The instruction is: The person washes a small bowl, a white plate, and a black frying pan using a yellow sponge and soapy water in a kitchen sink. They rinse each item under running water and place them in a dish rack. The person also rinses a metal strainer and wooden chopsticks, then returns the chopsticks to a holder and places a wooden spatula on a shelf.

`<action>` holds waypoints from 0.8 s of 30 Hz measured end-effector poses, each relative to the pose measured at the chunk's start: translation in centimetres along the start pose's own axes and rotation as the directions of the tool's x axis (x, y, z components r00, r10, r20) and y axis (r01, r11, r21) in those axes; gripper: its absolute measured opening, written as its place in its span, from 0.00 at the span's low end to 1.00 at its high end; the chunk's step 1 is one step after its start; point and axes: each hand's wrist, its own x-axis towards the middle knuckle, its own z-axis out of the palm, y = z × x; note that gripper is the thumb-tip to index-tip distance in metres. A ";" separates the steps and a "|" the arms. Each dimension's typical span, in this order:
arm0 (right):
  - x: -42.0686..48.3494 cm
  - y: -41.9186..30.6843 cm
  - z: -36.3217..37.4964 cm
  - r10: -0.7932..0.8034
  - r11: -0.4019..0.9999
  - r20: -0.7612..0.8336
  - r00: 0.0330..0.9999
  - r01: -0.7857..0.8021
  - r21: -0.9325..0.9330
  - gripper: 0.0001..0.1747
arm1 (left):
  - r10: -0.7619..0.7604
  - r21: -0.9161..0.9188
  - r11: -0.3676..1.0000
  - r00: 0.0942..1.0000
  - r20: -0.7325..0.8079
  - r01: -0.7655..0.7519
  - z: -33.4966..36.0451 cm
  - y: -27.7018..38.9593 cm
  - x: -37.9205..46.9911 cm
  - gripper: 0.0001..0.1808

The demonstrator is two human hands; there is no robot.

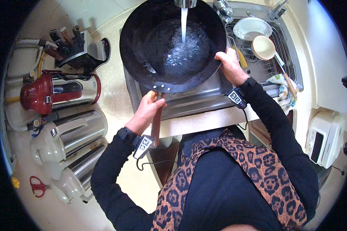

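Note:
A large black wok (150, 43) is held over the stainless steel sink (196, 98). Around its brown handle (156, 124) my left hand (150, 105) is closed, just below the rivets. My right hand (232, 65) grips the right side of the rim, thumb on top. From the faucet spout (185, 3) a stream of water (184, 24) runs into the wok, where it splashes and pools. A small pale patch shows on the inner wall at the lower left. Most of the sink basin is hidden under the wok.
In the right basin, a wire rack (286, 52) holds a white bowl (252, 27) and a cream ladle (264, 47). A cloth (281, 89) hangs over the sink's edge. Leftward stand a knife block (81, 49), a red thermos jug (58, 92), silver canisters (78, 130) and red-handled scissors (38, 187).

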 end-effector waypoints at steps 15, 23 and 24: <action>0.3 -6.2 -2.6 0.239 0.954 0.082 0.967 -0.219 -0.203 0.14 | -0.192 0.016 0.981 0.971 0.140 0.192 3.3 0.5 -0.4 0.10; 2.3 -0.4 -2.8 0.598 0.777 0.250 0.761 -0.627 0.050 0.08 | -0.273 -0.255 0.913 0.942 0.195 0.317 2.7 5.5 -4.8 0.13; 2.4 0.7 -2.8 0.609 0.747 0.278 0.742 -0.655 0.111 0.08 | -0.270 -0.248 0.918 0.945 0.183 0.310 2.8 6.2 -5.1 0.14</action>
